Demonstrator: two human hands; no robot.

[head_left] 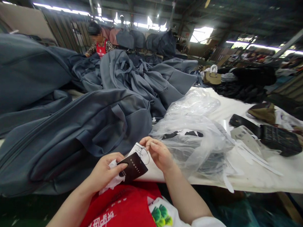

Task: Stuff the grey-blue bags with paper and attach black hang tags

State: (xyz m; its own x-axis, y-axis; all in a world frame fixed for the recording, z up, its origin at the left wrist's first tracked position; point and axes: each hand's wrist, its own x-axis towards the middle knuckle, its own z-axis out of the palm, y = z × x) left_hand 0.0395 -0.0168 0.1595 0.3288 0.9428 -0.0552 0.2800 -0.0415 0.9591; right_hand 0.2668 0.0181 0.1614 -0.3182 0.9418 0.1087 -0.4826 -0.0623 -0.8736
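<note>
My left hand [105,171] is closed on a dark brown hang tag [133,167] with pale lettering, together with a bit of white paper. My right hand [158,152] pinches the thin string loop of that tag beside a white card [137,149]. Both hands hover at the near edge of the white table [263,177], just above my red apron. A big grey-blue bag [73,137] lies right of my left hand's reach, to the left of the tags. Clear plastic bags [195,138] holding dark straps lie just right of my right hand.
More grey-blue bags [143,76] are heaped across the table's back. Black quilted bags [279,139] and an olive one [263,111] lie at the right. Another person in a red apron [100,45] works at the far side. White paper strips [251,156] are scattered near the plastic.
</note>
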